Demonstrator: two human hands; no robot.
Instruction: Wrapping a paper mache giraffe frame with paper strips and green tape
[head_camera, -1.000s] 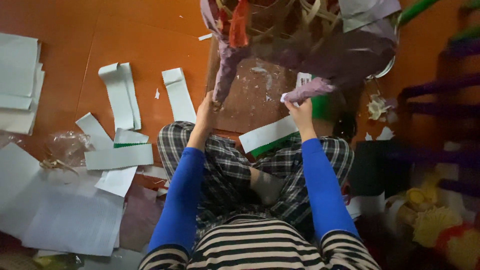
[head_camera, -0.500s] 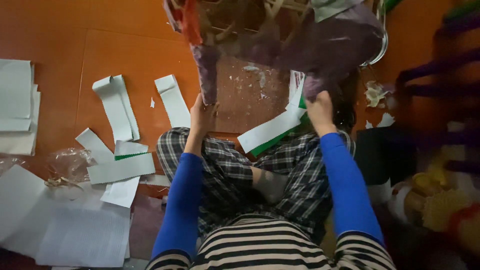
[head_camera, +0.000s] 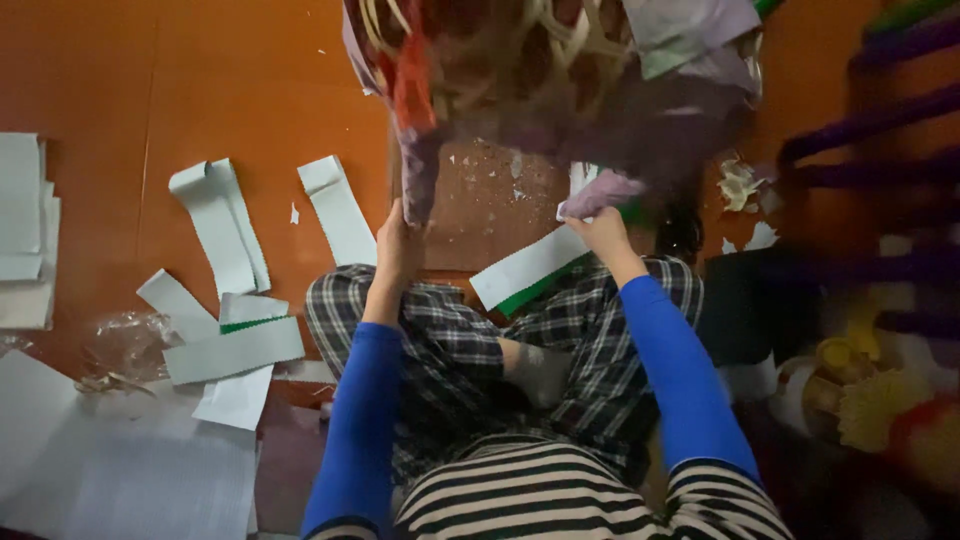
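I'm looking down at a home craft corner: an orange tiled floor (head_camera: 230, 80) strewn with cut white paper strips (head_camera: 215, 225) at left, a woven cane frame (head_camera: 520, 60) at top, colourful soft toys (head_camera: 880, 400) lower right.

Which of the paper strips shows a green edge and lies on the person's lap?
The white strip resting on the plaid trousers, just below the right hand; the others lie on the orange floor.

Woven frame (head_camera: 520, 60): cut off by top edge, blurred, purple covering smeared.
Left hand (head_camera: 398, 240): fingertips hidden behind purple strip (head_camera: 420, 185).
Right hand (head_camera: 600, 228): fingers blurred against purple paper (head_camera: 598, 192).
Clutter at right (head_camera: 880, 400): too blurred to tell.
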